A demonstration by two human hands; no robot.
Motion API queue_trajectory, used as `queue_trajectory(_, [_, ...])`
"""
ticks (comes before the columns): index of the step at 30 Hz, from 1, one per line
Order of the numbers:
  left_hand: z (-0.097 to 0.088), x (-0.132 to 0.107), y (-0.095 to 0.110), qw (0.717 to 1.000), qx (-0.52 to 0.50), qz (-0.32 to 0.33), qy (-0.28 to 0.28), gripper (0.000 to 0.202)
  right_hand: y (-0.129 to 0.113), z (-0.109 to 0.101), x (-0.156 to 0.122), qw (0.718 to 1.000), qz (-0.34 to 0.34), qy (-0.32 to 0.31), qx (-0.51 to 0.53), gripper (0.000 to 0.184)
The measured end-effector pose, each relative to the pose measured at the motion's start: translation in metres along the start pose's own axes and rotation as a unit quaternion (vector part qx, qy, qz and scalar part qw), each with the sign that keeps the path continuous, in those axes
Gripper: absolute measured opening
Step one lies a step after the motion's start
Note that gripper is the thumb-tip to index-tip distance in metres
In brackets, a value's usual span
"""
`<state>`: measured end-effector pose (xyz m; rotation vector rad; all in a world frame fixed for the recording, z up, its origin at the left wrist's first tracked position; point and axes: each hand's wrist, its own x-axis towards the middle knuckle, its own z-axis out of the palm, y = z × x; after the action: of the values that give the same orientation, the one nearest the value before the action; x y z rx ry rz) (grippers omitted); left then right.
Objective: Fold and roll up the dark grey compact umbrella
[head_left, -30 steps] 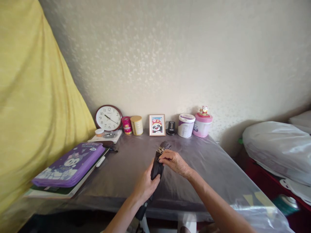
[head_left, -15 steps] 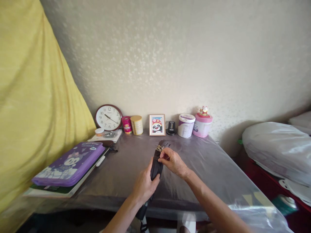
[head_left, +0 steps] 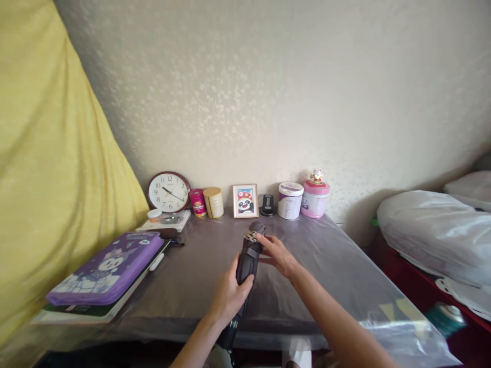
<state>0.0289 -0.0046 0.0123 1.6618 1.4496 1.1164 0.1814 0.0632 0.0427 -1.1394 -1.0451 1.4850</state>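
Note:
A folded black umbrella [head_left: 248, 254] with a patterned band near its top points away from me over the table [head_left: 184, 276]. My left hand [head_left: 229, 295] is wrapped round its lower part. My right hand [head_left: 276, 254] rests against the upper part beside the closing strap, fingers stretched along the fabric. The umbrella's handle hangs below the table's front edge, partly hidden by my left wrist.
A purple pencil case [head_left: 107, 268] lies on books at the left. Along the wall stand a clock [head_left: 168, 191], two small tins [head_left: 207, 202], a framed picture [head_left: 245, 201] and two tubs [head_left: 303, 199]. A yellow curtain [head_left: 49, 168] hangs left; white bags [head_left: 437, 230] lie right.
My right hand has let go of its pinch on the strap near the umbrella's top and now lies flatter against the side. The strap now sits wrapped round the umbrella.

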Motion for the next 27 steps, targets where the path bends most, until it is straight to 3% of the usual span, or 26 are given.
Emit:
queue_trajectory(3, [0.008, -0.003, 0.0, 1.0, 0.007, 0.006, -0.021, 0.068, 0.009, 0.014, 0.001, 0.995, 0.0, 0.013, 0.096, 0.037])
queue_trajectory(7, [0.007, -0.007, 0.014, 0.992, -0.108, -0.035, -0.05, 0.063, 0.006, 0.02, 0.006, 0.982, -0.023, 0.043, 0.182, 0.024])
queue_trajectory(10, [0.001, -0.012, 0.027, 0.941, -0.218, -0.163, -0.201, 0.045, -0.003, 0.016, 0.006, 0.979, -0.017, 0.034, 0.2, 0.022])
queue_trajectory(11, [0.0, -0.014, 0.029, 0.922, -0.26, -0.177, -0.226, 0.039, -0.007, 0.014, 0.005, 0.978, -0.01, 0.028, 0.204, 0.023])
queue_trajectory(14, [-0.001, -0.018, 0.03, 0.881, -0.347, -0.191, -0.259, 0.029, -0.013, 0.012, 0.0, 0.976, -0.001, 0.019, 0.217, 0.026])
queue_trajectory(18, [0.001, -0.019, 0.028, 0.852, -0.385, -0.19, -0.3, 0.028, -0.017, 0.012, -0.004, 0.972, -0.001, -0.004, 0.235, 0.028])
queue_trajectory(21, [0.0, -0.02, 0.029, 0.868, -0.364, -0.19, -0.281, 0.034, -0.019, 0.011, -0.003, 0.969, -0.001, -0.004, 0.249, 0.027])
queue_trajectory(27, [-0.002, -0.019, 0.024, 0.948, -0.188, -0.122, -0.227, 0.063, -0.016, -0.006, 0.01, 0.965, -0.023, 0.083, 0.248, 0.026])
